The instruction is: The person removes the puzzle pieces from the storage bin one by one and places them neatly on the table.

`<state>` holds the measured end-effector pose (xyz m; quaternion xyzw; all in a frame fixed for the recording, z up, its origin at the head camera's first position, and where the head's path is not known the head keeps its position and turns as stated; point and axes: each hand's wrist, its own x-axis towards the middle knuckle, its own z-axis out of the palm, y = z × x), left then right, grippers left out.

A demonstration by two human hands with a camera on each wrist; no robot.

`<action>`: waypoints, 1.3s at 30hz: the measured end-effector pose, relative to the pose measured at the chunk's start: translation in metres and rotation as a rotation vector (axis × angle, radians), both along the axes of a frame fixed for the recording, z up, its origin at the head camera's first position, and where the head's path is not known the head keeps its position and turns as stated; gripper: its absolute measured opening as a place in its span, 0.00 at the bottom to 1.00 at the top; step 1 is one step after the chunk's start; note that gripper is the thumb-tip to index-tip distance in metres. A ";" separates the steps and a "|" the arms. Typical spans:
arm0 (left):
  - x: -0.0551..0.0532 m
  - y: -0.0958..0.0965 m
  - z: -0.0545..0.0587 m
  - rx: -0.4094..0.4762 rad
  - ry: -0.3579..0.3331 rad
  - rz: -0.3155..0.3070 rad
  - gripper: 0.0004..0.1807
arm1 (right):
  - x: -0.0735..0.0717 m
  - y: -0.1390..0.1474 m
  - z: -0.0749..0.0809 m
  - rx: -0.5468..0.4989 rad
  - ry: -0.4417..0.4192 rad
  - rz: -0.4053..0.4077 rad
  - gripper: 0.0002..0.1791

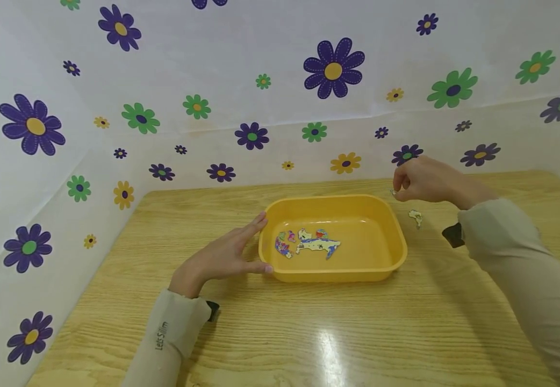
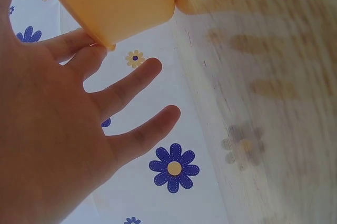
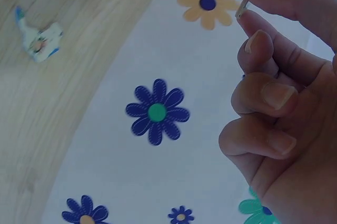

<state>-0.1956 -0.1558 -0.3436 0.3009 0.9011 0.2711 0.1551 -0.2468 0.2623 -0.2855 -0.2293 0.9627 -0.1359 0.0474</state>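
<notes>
My left hand rests against the left end of a yellow plastic tray. Its thumb touches the near left corner, while fingers reach the far left corner. In the left wrist view the ring and little fingers stretch out straight, off the tray. Between thumb and index finger, my right hand pinches a small thin puzzle piece above the table, beyond the tray's far right corner. Below that hand lies a pale irregular puzzle piece, also visible as a blue-edged piece in the right wrist view.
Inside the tray, toward its left, lie a long cream-and-blue puzzle piece, a colourful curved piece and several smaller ones. The tray stands on a wooden table. A white flower-print sheet hangs behind and along the left.
</notes>
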 end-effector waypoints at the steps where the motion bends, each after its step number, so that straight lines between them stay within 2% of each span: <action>1: 0.000 0.000 0.000 0.003 0.000 0.000 0.58 | 0.000 0.003 -0.002 0.000 -0.006 -0.006 0.05; 12: 0.000 -0.001 0.000 0.001 0.011 -0.008 0.57 | 0.002 0.037 -0.017 0.029 -0.030 -0.016 0.05; 22: 0.001 -0.001 -0.002 -0.012 0.010 -0.006 0.58 | 0.005 0.056 -0.034 0.068 -0.112 -0.091 0.07; 32: 0.001 -0.002 -0.001 -0.015 0.012 -0.010 0.58 | 0.004 0.074 -0.053 0.075 -0.105 -0.071 0.07; 39: 0.000 -0.002 -0.003 -0.018 0.008 -0.006 0.58 | 0.003 0.077 -0.055 0.085 -0.123 -0.070 0.09</action>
